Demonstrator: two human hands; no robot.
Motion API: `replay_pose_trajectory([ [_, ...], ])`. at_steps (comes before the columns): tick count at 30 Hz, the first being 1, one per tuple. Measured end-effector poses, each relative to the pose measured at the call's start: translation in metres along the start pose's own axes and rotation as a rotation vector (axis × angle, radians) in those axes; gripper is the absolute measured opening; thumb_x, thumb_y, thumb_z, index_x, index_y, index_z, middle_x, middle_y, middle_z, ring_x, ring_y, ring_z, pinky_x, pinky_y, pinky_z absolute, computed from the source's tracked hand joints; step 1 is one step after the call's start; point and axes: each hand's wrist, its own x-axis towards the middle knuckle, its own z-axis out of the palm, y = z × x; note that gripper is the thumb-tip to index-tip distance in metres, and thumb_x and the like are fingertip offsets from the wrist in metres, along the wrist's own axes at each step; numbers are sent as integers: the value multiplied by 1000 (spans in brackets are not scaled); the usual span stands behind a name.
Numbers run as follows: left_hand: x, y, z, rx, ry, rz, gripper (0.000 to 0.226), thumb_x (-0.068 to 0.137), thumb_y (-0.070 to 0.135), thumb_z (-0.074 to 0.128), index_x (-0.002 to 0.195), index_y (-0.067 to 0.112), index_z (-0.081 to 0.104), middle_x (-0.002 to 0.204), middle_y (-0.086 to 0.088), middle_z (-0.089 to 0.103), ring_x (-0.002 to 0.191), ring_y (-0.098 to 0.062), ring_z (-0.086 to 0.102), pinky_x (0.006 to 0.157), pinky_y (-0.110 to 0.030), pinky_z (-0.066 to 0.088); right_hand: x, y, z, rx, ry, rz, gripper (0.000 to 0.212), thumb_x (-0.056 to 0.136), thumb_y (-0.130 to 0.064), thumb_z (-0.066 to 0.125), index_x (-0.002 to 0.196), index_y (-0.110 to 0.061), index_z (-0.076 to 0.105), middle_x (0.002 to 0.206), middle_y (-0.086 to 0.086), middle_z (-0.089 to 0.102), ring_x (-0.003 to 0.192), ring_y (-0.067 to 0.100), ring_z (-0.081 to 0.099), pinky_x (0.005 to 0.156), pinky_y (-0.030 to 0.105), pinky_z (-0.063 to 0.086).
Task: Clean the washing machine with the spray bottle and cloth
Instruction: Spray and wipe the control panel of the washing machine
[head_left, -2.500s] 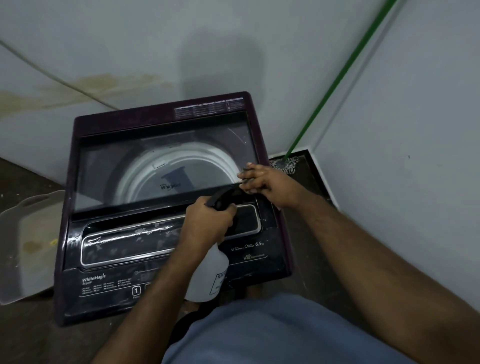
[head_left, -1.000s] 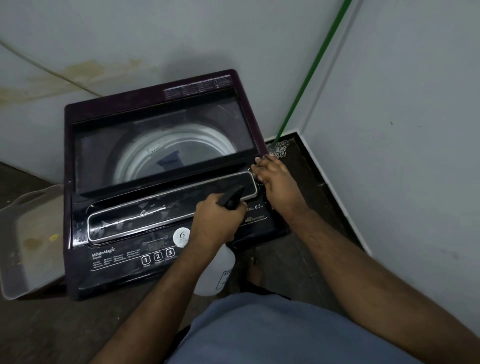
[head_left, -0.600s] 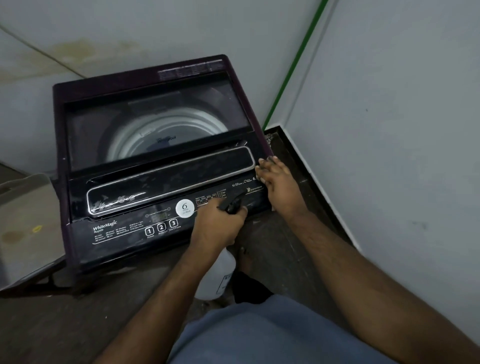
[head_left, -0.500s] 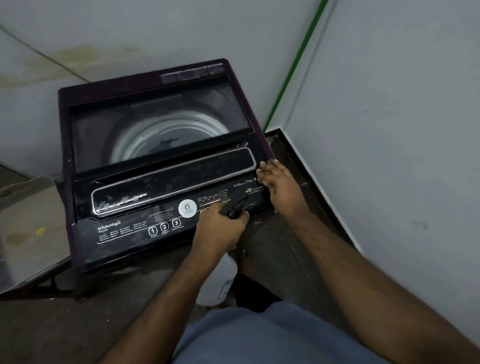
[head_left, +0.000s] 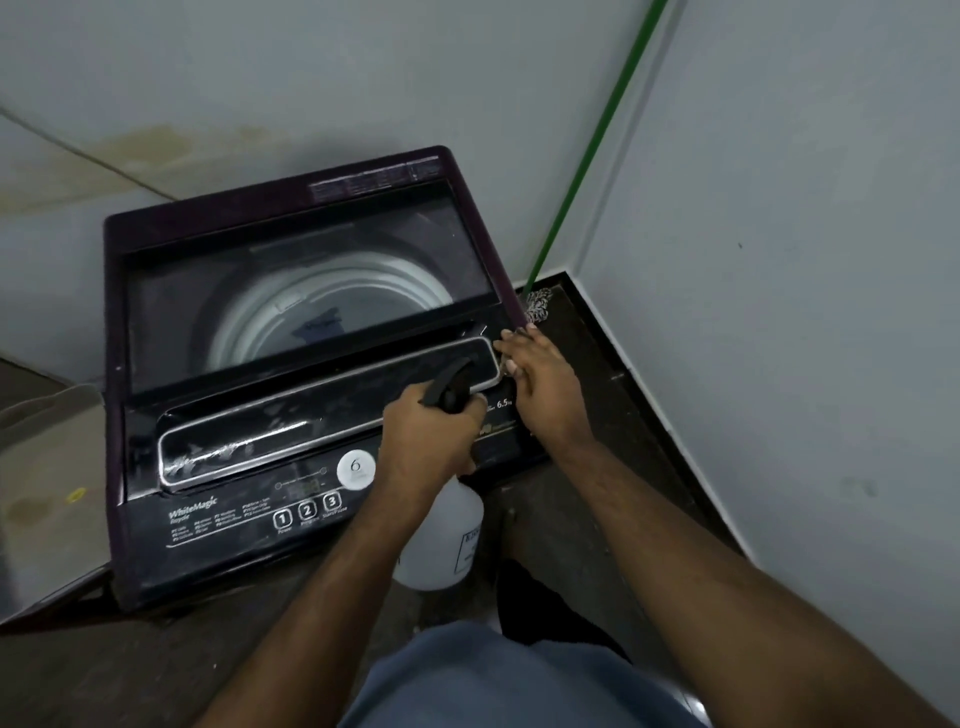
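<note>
White spray bottle, held by the neck in the left hand, had risen back over the washing machine panel, so spraying looked near, while the right hand rested flat, fingers straight, on its corner.

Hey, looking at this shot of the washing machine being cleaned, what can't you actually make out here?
Head view, the only one:
- Cloth: none shows; the right hand lies on the washing machine, and anything under it is hidden.
- Spray bottle: the left hand covers its neck and trigger; its label is too small to read.
- Small print on the control panel: blurred.
- Tray: cut off by the left edge.
</note>
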Motion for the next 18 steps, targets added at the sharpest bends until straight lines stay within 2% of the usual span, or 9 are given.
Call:
replay_pose_trajectory([
  [2, 11, 13, 11, 13, 7, -7, 23, 93, 21, 74, 73, 16, 64, 67, -10, 72, 40, -19, 64, 44, -24, 51, 23, 1, 2, -7, -7, 6, 35, 101, 0, 53, 130, -10, 69, 142, 7, 63, 144, 24, 44, 122, 34, 31],
  [5, 26, 29, 24, 3, 27, -28, 22, 93, 20, 75, 74, 17, 64, 71, -13, 73, 37, -15, 60, 39, -21, 47, 66, 3, 6, -48, -108, -42, 36, 101, -4, 54, 134, -9, 67, 146, 7, 59, 147, 25, 39, 120, 22, 17],
  [7, 38, 40, 28, -5, 63, -42, 20, 92, 20, 75, 76, 14, 66, 71, -13, 72, 35, -13, 59, 37, -19, 45, 89, 3, 10, -64, -143, -85, 37, 100, -4, 56, 135, -9, 66, 147, 8, 59, 147, 28, 38, 118, 20, 14],
  [12, 66, 55, 31, 9, 136, -76, 23, 94, 21, 72, 82, 1, 69, 78, -17, 75, 35, -13, 59, 38, -18, 46, 128, 9, 26, -88, -176, -233, 35, 94, -2, 61, 126, -7, 71, 135, 13, 66, 136, 38, 50, 117, 34, 31],
  [15, 76, 61, 31, 21, 181, -85, 24, 94, 24, 73, 80, 5, 70, 78, -15, 76, 37, -12, 61, 39, -17, 46, 145, 7, 30, -82, -155, -258, 35, 94, -4, 58, 126, -9, 72, 133, 10, 68, 134, 37, 52, 115, 45, 41],
  [18, 78, 63, 31, 31, 205, -117, 21, 93, 25, 73, 77, 12, 69, 79, -11, 77, 39, -13, 63, 41, -19, 48, 157, 5, 29, -77, -163, -261, 38, 96, -3, 53, 129, -11, 70, 137, 8, 66, 136, 35, 49, 115, 44, 40],
])
